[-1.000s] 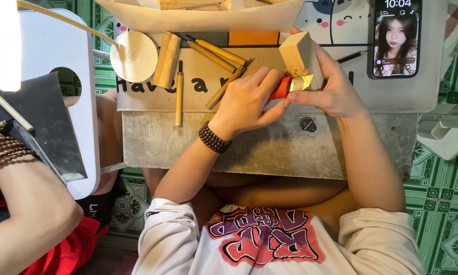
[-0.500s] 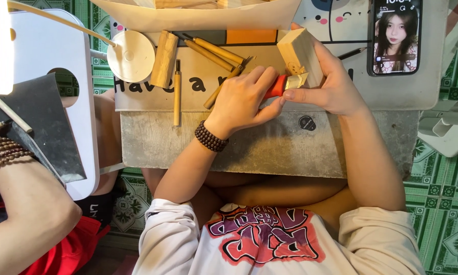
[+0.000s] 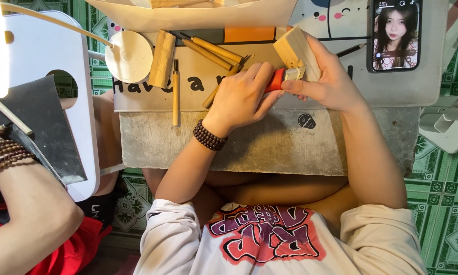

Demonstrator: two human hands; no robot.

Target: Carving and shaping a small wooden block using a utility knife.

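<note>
On the tabletop [image 3: 269, 147], from left to right: a round white disc [image 3: 131, 56], a short wood piece [image 3: 162, 58], a thin carving tool [image 3: 176, 91] lying with long axis away from the body, then several wooden-handled tools [image 3: 213, 51] lying slantwise. Next, left hand [image 3: 239, 97], grip pressed together around a red-handled cutter [image 3: 275, 83]; handle mostly hidden in the fist, long axis pointing right and slightly up toward the wood block [image 3: 296, 48]. Metal tip touching the lower face of the block, just beside the right thumb. Right hand [image 3: 330, 81], grip wrapped around the block from the right side, fingers behind, thumb in front, block tilted. Both hands touching, equally near. Further right, a pencil [image 3: 352, 50] and a phone [image 3: 395, 34].
</note>
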